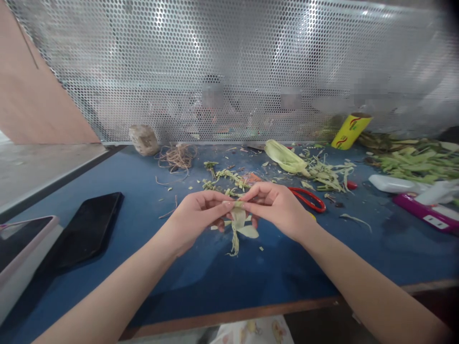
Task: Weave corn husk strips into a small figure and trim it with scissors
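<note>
Risk of tearing

Above the counter (201, 289), the left hand (193, 212) and right hand (278, 208) are clamped on the husk (238, 220) between them. Uneven pulling could split it; a loose pinch could shed its dangling strands (235, 244).

Over my remote feed, the husk strip (239, 219) in the grip looks thin, papery and matt. Beneath the grip, the blue tabletop (201, 274) looks smooth with a low sheen, and its brown edge (222, 313) looks like wood. Beyond the grip to the left, string (177, 157) looks rough and fibrous. Right of the grip, a red handle (308, 192) looks like smooth plastic. Farthest beyond stands a shiny, perforated metal sheet (247, 62).
</note>
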The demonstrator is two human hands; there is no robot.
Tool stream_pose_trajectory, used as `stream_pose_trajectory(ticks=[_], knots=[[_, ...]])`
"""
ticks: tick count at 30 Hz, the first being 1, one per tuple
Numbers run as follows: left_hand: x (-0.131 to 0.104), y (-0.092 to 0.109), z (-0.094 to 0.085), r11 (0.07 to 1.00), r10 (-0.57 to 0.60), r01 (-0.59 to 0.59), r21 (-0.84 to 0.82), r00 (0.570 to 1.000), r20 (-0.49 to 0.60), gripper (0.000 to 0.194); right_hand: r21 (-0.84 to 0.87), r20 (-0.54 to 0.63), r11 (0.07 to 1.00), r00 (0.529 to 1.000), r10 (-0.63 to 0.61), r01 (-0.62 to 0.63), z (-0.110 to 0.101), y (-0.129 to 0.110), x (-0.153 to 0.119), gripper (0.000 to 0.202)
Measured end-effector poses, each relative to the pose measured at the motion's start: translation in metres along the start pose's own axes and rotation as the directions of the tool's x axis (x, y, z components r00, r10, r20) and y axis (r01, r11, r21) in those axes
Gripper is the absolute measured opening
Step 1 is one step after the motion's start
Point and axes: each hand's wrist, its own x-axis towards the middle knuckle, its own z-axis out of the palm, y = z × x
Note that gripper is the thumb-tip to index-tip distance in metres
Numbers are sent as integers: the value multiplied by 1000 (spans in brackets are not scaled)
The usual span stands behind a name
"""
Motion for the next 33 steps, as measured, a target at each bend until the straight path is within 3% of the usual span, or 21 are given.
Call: stream_pose_trajectory(ticks=[7,15,19,27,33], knots=[[1,-5,-3,980,134,-127,151,990,-36,14,-46,-25,999,999,23,-25,2,-5,1,10],[0,1,1,981,44,-46,190,999,14,18,-90,-30,995,998,47,-49,3,-3,-2,13],[2,1,-2,975,46,-55,216,998,42,21,-105,-18,994,999,40,-42,3,-4,-2,13],[3,-2,0,967,119,-113,228,993,-14,22,-122,3,992,999,45,-44,0,-2,1,14],[3,-1,1,987,20,-27,156,999,48,23,-120,-3,993,1000,-3,3,0,0,-1,12]])
